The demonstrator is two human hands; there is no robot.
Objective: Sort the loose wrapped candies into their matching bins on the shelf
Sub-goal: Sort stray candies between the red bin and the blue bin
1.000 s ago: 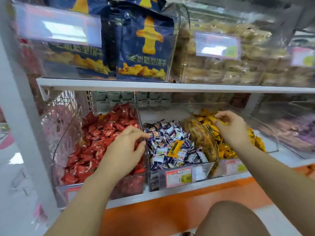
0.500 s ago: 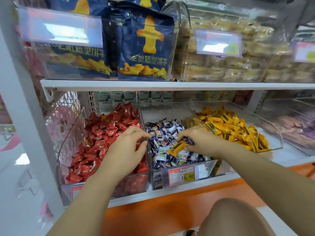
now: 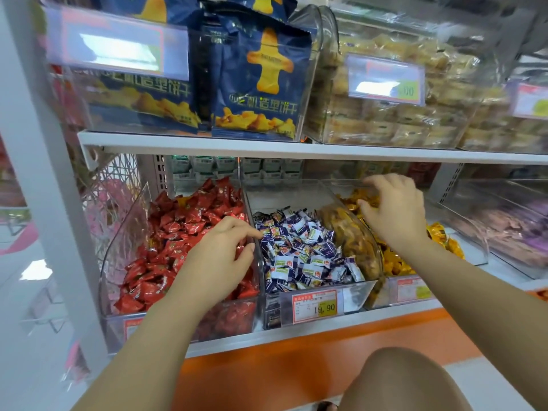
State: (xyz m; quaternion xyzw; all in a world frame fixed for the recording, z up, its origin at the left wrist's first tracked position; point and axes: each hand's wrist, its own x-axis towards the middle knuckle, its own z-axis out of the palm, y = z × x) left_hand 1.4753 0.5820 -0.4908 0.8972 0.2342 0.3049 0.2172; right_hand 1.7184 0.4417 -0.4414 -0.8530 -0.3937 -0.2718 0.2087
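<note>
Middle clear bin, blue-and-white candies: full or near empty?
Partly full. The blue-and-white wrapped candies heap up to the front lip of the clear plastic middle bin, while its back wall stands bare above them.

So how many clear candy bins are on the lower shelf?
4: the red-candy bin at left, the blue-and-white bin in the middle, the yellow bin under the right hand, and a purplish bin at far right, cut off by the frame; more may be hidden.
</note>
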